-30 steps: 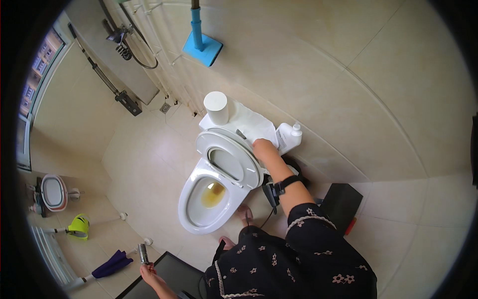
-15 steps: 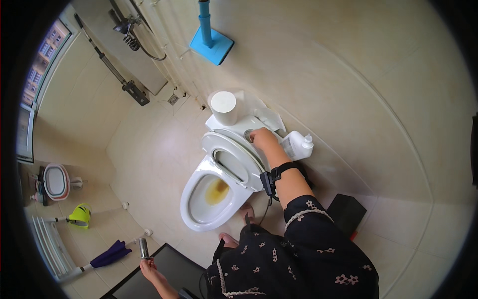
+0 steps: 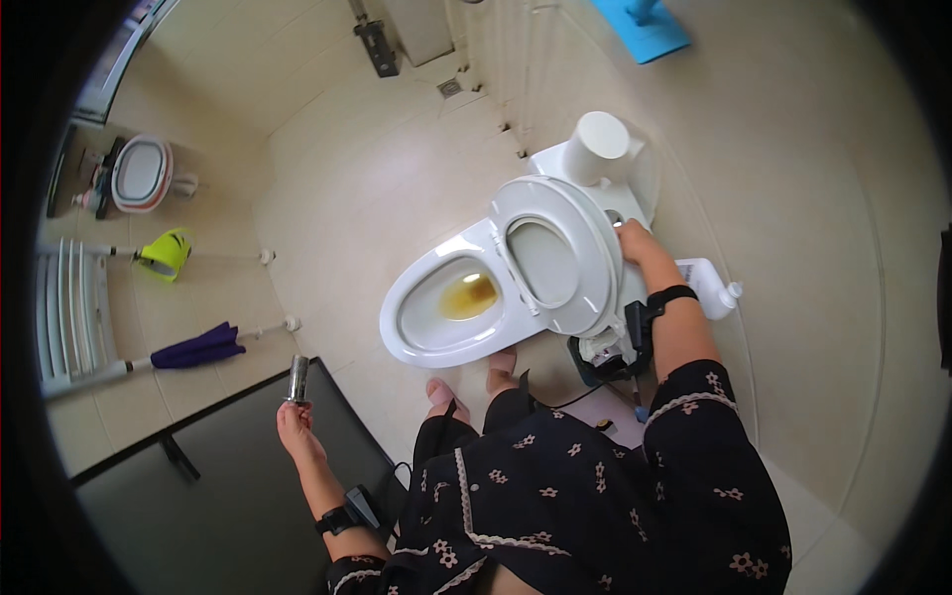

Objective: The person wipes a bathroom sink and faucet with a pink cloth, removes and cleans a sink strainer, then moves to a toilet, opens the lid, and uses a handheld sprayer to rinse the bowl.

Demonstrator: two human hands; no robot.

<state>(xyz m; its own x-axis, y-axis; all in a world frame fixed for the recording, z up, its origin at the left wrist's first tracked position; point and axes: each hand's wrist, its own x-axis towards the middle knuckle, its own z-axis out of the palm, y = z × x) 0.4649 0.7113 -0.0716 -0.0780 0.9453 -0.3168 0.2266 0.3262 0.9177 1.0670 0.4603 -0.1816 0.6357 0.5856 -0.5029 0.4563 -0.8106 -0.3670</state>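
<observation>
Two bare hands are at work, well apart. The left hand (image 3: 297,432) has its fingers closed around the lower end of a shiny metallic cylinder (image 3: 297,379), which stands up out of the grip, nearly upright. Below and behind that grip spreads a flat, dark, matte panel (image 3: 248,486); to its upper left hangs a purple folded cloth-like thing (image 3: 198,345).

The right hand (image 3: 637,244) is curled downward, fingertips at a small round metallic button (image 3: 614,218) on the smooth white tank (image 3: 635,288). Just left of this hand lean the glossy oval seat and lid (image 3: 585,288), raised; farther left is the ceramic toilet bowl (image 3: 394,319), with yellow-brown liquid (image 3: 469,297) inside. Beyond the fingers stands a smooth white cylinder (image 3: 597,147), and just below and right of the wrist a white plastic bottle (image 3: 707,288) with a pump-like top.

The right fingers' undersides are hidden, so how far they are open, and whether they press the button, cannot be told. The left fingers cover the metallic cylinder's lower end. The forearm partly covers the bottle, and a blue flat-headed tool (image 3: 645,30) beyond the right hand is cut off above.
</observation>
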